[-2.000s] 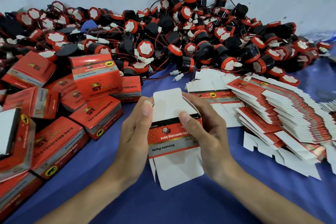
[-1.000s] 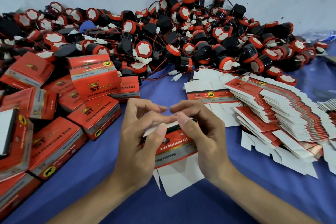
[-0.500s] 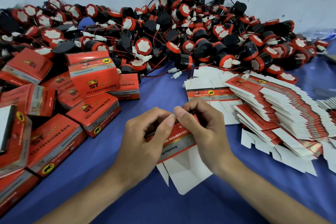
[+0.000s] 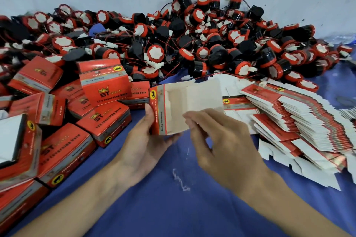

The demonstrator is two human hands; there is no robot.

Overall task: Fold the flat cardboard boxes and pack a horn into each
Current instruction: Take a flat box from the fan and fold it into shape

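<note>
The left hand (image 4: 146, 146) grips an opened, empty box (image 4: 185, 106) above the middle of the bench (image 4: 173, 208). The right hand (image 4: 221, 144) hangs just beside it, loosely curled, holding nothing. Horns (image 4: 192, 44) lie heaped along the far edge.

My left grip (image 4: 142, 151) holds the opened box (image 4: 192, 102) at its 7 o'clock corner; my right grip (image 4: 225, 146), blurred, sits at its 5. Horns (image 4: 154, 52) at 12, flats (image 4: 300, 119) at 3, closed boxes (image 4: 104, 117) at 9.
</note>
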